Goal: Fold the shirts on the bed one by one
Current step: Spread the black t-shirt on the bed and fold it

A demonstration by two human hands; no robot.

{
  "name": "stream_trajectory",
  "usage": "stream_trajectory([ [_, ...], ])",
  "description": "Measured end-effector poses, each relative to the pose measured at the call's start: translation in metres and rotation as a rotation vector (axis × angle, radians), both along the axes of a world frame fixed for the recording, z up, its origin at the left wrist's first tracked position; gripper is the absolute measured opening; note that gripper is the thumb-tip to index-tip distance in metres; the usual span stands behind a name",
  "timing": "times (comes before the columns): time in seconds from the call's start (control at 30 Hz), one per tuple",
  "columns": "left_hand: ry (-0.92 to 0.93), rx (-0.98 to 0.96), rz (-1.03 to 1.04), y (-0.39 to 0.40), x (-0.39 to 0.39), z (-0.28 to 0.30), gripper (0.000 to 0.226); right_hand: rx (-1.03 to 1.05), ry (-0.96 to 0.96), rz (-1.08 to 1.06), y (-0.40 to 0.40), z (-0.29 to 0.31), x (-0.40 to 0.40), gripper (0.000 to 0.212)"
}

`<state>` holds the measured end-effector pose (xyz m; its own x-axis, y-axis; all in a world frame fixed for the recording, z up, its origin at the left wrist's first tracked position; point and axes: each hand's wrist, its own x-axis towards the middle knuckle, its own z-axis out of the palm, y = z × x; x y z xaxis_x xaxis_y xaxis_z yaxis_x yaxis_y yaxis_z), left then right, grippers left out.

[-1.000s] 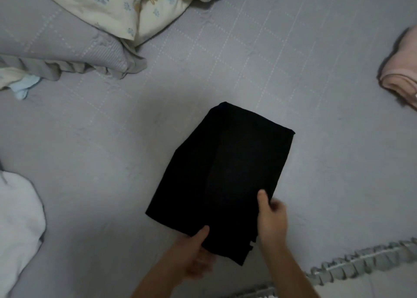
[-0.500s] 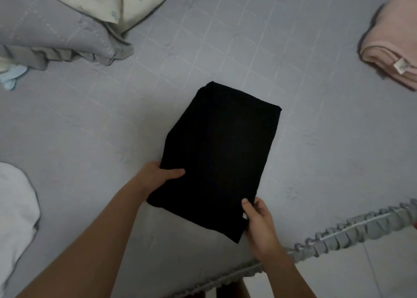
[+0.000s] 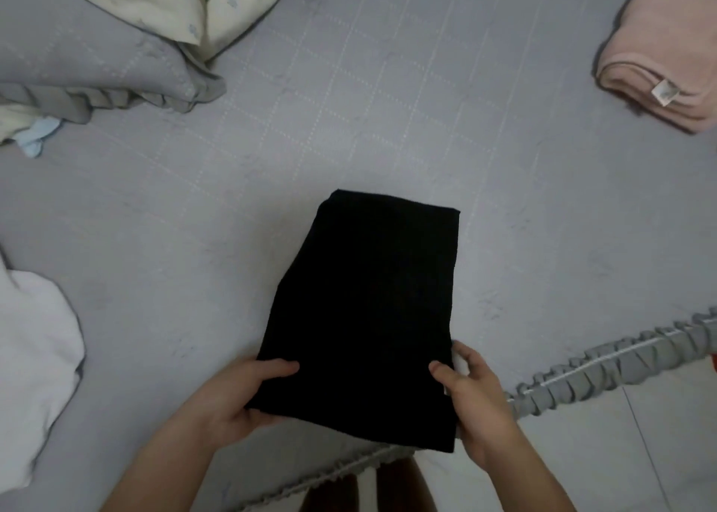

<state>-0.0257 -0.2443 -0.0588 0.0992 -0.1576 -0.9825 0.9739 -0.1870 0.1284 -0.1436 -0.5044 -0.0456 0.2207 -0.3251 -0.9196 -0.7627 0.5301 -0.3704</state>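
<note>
A black shirt (image 3: 372,309), folded into a narrow rectangle, lies near the front edge of the grey bed (image 3: 388,123). My left hand (image 3: 240,395) grips its near left corner, thumb on top and fingers underneath. My right hand (image 3: 477,403) holds the near right edge, thumb on the cloth, with a small white tag showing by the fingers. The shirt's near end reaches the bed's ruffled edge.
A folded pink garment (image 3: 667,65) lies at the far right. A white garment (image 3: 35,375) sits at the left edge. A floral quilt (image 3: 170,3) and a grey pillow (image 3: 89,73) fill the far left. The grey ruffle trim (image 3: 620,360) borders pale floor.
The shirt has turned straighter and slid toward me. My left hand moved from its left side to the near left corner; my right hand shifted up the right edge.
</note>
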Motion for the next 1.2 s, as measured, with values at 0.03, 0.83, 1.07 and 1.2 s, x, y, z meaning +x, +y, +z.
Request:
stream_trajectory([
  [0.03, -0.009, -0.033, 0.041, -0.005, 0.008, 0.011, 0.033, 0.005, -0.022, -0.009, -0.008, 0.009, 0.005, 0.039],
  [0.83, -1.053, 0.360, -0.916, -0.156, 0.063, -0.041, 0.033, -0.518, -0.165, 0.229, -0.059, -0.063, 0.091, 0.057],
  [1.07, -1.018, 0.502, -0.591, -0.153, 0.071, -0.057, 0.027, -0.604, -0.122, 0.270, -0.083, -0.077, 0.098, 0.028],
  [1.2, -0.994, 0.648, -0.617, -0.155, 0.069, -0.060, 0.034, -0.572, -0.066, 0.163, -0.075, -0.083, 0.103, 0.022],
])
